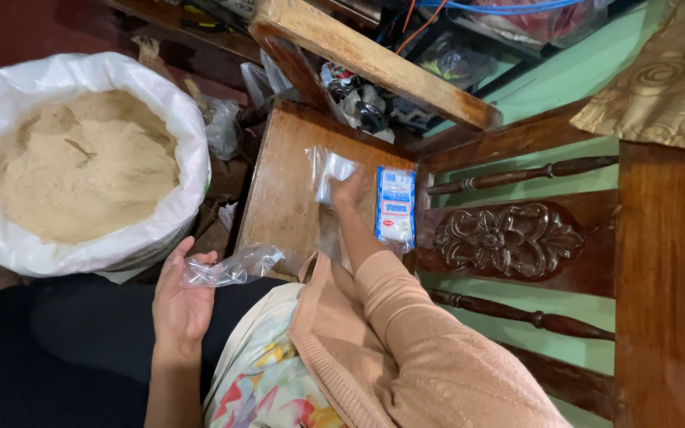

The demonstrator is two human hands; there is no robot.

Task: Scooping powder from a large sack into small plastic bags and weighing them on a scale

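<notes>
Head view: the small clear plastic bag [233,268] sits pinched in the left hand [181,297], fingers curled around its crumpled end, empty as far as I can see. At about 1 o'clock from it, the right hand [348,192] reaches out over the wooden chair seat [283,186] and presses on a stack of clear bags [328,172]; hard to say if it's actually gripping one or just resting on top, the fingers are half hidden. Just right of that hand lies a blue-and-white packet [396,206]. Over at 10 o'clock, a big white sack [192,143] stands open, full of tan powder [81,166]. Looks like the bag-picking stage; next move needs one sheet peeled off the stack cleanly.
</notes>
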